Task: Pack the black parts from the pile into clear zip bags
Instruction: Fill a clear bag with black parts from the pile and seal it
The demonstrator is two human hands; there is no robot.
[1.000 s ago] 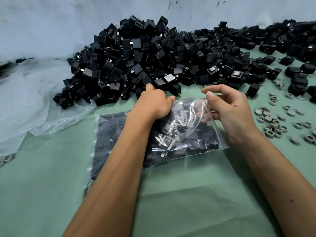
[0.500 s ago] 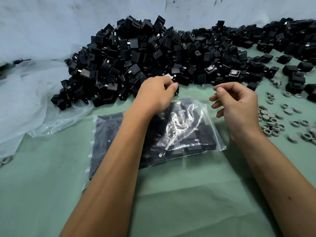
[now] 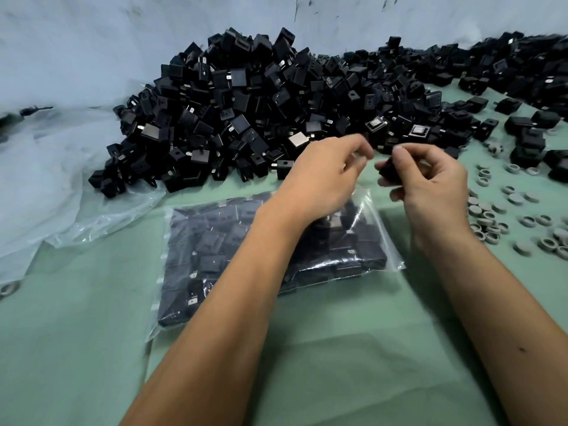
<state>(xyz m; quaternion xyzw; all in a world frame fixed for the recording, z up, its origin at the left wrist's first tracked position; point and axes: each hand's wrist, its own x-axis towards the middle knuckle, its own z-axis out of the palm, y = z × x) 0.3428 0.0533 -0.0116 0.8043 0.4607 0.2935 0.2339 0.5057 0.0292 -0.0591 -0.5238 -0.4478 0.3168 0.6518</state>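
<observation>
A big pile of black square parts (image 3: 246, 118) lies against the pale wall at the back of the green table. In front of it lies a clear zip bag (image 3: 215, 256) filled with black parts, partly hidden under my left forearm. My right hand (image 3: 430, 186) pinches one black part (image 3: 388, 172) between thumb and fingers just above the bag's far right corner. My left hand (image 3: 325, 179) hovers beside it with loosely curled fingers, and I see nothing in it. Both hands are blurred by motion.
Crumpled clear plastic sheeting (image 3: 46, 186) lies at the left. Several small grey rings and caps (image 3: 498, 219) are scattered at the right. More black parts (image 3: 528, 130) spread along the far right. The green tabletop (image 3: 353, 364) fills the foreground.
Both hands have lifted off the bag and come together near the pile's front edge. My right hand now holds a black part; the bag has settled flat.
</observation>
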